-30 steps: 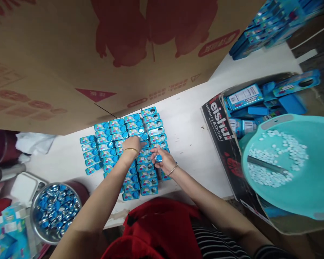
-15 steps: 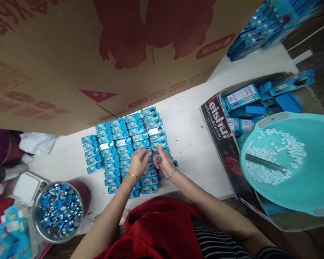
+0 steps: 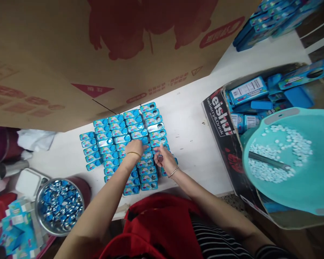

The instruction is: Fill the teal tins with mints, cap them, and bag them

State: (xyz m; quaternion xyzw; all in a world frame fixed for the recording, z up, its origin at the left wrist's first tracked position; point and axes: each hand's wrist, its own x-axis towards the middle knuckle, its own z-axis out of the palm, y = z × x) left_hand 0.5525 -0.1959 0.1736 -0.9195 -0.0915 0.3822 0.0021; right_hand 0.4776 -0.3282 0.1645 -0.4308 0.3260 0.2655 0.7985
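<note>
Rows of small blue mint tins (image 3: pixel 148 170) lie packed in columns on the white table. Those in the right columns show round openings, some with white pieces inside; tins (image 3: pixel 110 155) farther left have blue round inserts. My left hand (image 3: pixel 135 146) is bent over the middle columns, fingers curled down against the tins; whatever they grip is hidden. Just right of it, my right hand (image 3: pixel 166 161) hovers over the right column with its fingers curled. A small round metal cap (image 3: pixel 160 158) shows in its grasp, and its thumb and forefinger point toward the tins.
A metal bowl (image 3: pixel 37 212) full of silver-and-blue caps stands at left. On the right, a turquoise basin (image 3: pixel 313 180) with white tablets and a scoop (image 3: pixel 268 161) rests on an open carton (image 3: pixel 218 126) of blue tins. A large cardboard box (image 3: pixel 56 64) walls off the back.
My left hand has turned over and lowered onto the tins, its fingers now curled down. My right hand stays almost in place, still with the cap. The view has shifted slightly.
</note>
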